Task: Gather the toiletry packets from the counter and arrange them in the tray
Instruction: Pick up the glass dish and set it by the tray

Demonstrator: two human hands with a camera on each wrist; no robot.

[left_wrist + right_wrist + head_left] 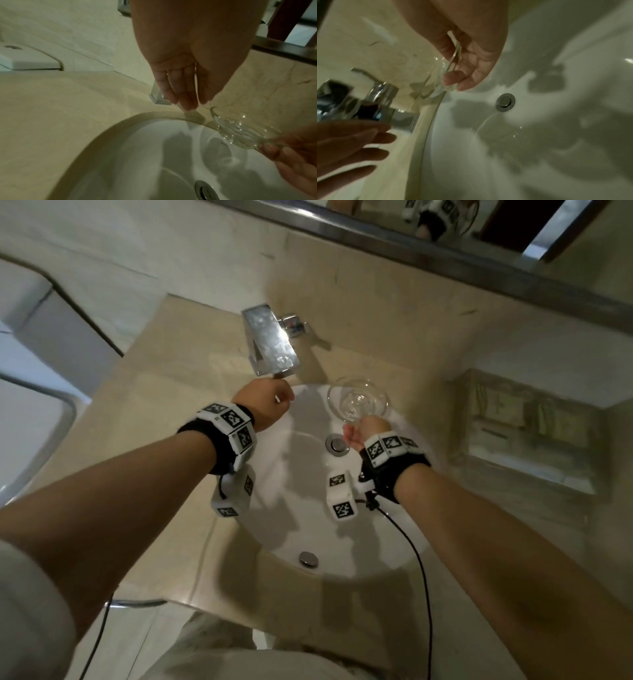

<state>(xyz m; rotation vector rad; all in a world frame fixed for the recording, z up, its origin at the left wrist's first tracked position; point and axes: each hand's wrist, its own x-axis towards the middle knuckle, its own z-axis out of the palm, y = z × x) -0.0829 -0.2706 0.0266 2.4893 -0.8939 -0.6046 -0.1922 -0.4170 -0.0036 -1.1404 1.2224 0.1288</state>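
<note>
A pale rectangular tray stands on the counter right of the sink, with pale toiletry packets lying in it; blur hides their details. My right hand pinches the rim of a clear glass dish over the back of the basin, thumb inside and fingers under it. The dish is tilted and looks wet. My left hand hangs just below the faucet spout, its fingers straight, pointing down and holding nothing.
A square chrome faucet stands behind the white round basin, which has a metal drain. Beige marble counter surrounds the basin. A white toilet cistern is at the left, a mirror frame above.
</note>
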